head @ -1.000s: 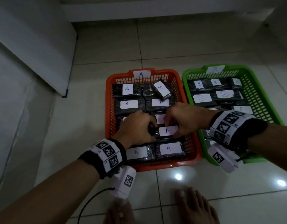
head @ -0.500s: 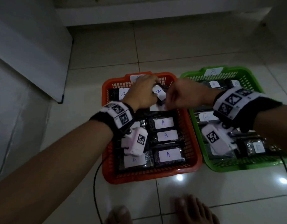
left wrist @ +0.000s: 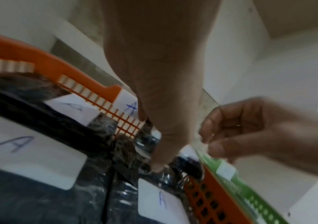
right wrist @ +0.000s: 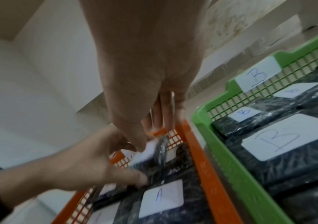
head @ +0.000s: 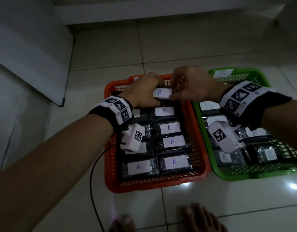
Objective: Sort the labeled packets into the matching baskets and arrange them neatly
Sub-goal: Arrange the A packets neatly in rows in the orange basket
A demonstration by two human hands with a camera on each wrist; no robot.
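Note:
An orange basket (head: 161, 185) tagged A holds rows of dark packets with white A labels (head: 169, 127). To its right, a green basket (head: 245, 175) tagged B holds B packets (head: 270, 154). At the orange basket's far end, my left hand (head: 142, 92) and right hand (head: 191, 87) hold one A packet (head: 162, 93) between them, label up, each pinching one end. The left wrist view has my left fingers (left wrist: 158, 163) down on the dark packets, with the right hand (left wrist: 250, 131) curled close by. From the right wrist, that packet (right wrist: 150, 150) sits against the far mesh wall.
The baskets stand side by side on a pale tiled floor (head: 211, 47). A white panel (head: 35, 56) leans at the left. A black cable (head: 92, 181) trails from my left wrist beside the orange basket. Bare feet (head: 199, 218) are at the near edge.
Both hands went from the middle of the orange basket to its far end and took hold of the tilted A packet there. It is now level between them.

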